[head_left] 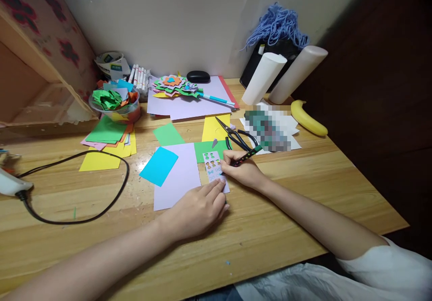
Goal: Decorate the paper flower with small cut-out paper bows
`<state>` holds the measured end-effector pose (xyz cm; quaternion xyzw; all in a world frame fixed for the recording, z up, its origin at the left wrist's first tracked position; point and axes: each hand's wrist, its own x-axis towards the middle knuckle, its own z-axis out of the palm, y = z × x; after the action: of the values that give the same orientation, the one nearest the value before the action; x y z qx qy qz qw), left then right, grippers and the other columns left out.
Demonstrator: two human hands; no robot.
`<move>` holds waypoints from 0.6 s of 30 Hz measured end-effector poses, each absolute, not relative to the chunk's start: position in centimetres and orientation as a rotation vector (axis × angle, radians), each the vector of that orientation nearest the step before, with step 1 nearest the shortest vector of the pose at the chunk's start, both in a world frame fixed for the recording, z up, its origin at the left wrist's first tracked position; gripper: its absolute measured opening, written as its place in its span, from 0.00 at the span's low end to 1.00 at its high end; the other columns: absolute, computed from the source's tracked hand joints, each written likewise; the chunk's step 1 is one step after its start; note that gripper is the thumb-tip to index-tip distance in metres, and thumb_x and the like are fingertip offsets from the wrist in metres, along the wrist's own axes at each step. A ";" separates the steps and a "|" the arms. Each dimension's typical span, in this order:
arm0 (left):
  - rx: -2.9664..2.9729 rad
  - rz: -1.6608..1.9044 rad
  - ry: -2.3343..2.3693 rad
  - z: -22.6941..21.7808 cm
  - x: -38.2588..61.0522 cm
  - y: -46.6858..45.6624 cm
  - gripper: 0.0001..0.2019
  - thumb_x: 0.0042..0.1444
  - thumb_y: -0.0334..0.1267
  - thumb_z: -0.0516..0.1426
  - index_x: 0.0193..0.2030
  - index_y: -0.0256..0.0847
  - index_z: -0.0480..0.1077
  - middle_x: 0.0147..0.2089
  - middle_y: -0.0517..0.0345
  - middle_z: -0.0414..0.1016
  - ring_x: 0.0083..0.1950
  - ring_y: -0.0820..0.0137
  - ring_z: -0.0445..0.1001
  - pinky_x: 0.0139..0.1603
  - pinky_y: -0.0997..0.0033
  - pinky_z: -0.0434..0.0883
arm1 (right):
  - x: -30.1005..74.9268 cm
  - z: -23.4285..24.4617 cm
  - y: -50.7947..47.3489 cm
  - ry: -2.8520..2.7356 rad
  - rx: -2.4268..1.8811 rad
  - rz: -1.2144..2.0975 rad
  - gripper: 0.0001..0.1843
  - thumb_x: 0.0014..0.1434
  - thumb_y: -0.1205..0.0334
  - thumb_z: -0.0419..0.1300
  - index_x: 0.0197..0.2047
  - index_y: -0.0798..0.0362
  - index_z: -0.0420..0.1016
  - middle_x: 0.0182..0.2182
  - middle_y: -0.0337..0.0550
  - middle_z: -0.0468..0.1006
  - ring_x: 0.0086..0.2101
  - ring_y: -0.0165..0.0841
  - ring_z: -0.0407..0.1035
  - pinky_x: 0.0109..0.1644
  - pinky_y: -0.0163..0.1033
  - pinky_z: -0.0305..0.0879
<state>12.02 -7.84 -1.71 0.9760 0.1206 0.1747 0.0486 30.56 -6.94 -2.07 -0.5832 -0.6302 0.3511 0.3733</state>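
Note:
My right hand (243,170) is closed round a dark pen (248,155) with coloured dots and a green end. The pen's lower end meets a small light-purple paper strip (212,159), which carries rows of green, brown and blue bow-like shapes. With its index and middle fingers stretched out, my left hand (202,204) lies on the strip's lower end; its other fingers curl beneath, partly hidden. Just beyond the right hand lie black-handled scissors (236,139). A green paper piece (200,151) is behind the strip, and a larger light-purple sheet (182,170) with a blue card (159,166) lies to its left.
A black cable (127,179) loops across the left side. Behind are a tub of paper scraps (116,112), white markers (139,77), a layered paper flower (175,85) and a black case (198,76). White rolls (265,78) and a banana (307,119) stand and lie at right.

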 end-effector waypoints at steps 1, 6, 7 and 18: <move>2.974 0.534 0.366 -1.7 12.0 -7.8 0.13 0.62 0.34 0.44 0.39 0.28 0.66 0.50 0.37 0.71 0.52 0.60 0.71 0.47 0.64 0.73 | 30.6 -2.0 -6.9 -1.609 -1.499 0.900 0.16 0.50 0.68 0.54 0.18 0.52 0.49 0.17 0.31 0.52 0.21 0.25 0.48 0.25 0.33 0.45; 2.971 0.536 0.364 -1.7 12.1 -7.9 0.12 0.62 0.35 0.45 0.38 0.29 0.66 0.50 0.36 0.71 0.52 0.60 0.71 0.47 0.64 0.73 | 30.6 -2.1 -6.9 -1.612 -1.496 0.905 0.16 0.50 0.67 0.54 0.18 0.52 0.50 0.17 0.30 0.52 0.21 0.25 0.49 0.24 0.33 0.45; 2.970 0.546 0.362 -1.7 12.1 -7.9 0.12 0.62 0.35 0.45 0.38 0.29 0.66 0.50 0.36 0.71 0.52 0.60 0.71 0.46 0.64 0.73 | 30.6 -2.1 -6.9 -1.607 -1.497 0.903 0.16 0.50 0.67 0.54 0.18 0.52 0.50 0.17 0.30 0.52 0.21 0.25 0.49 0.25 0.33 0.46; 2.980 0.541 0.360 -1.6 12.2 -7.8 0.13 0.62 0.36 0.45 0.35 0.30 0.66 0.49 0.37 0.72 0.51 0.60 0.71 0.46 0.64 0.73 | 30.7 -2.2 -6.9 -1.616 -1.484 0.889 0.17 0.51 0.66 0.54 0.18 0.52 0.49 0.17 0.31 0.52 0.21 0.25 0.48 0.25 0.33 0.46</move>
<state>12.19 -7.83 -1.58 0.9760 0.1181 0.1773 0.0459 30.66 -6.90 -2.15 -0.5805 -0.6322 0.3476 0.3776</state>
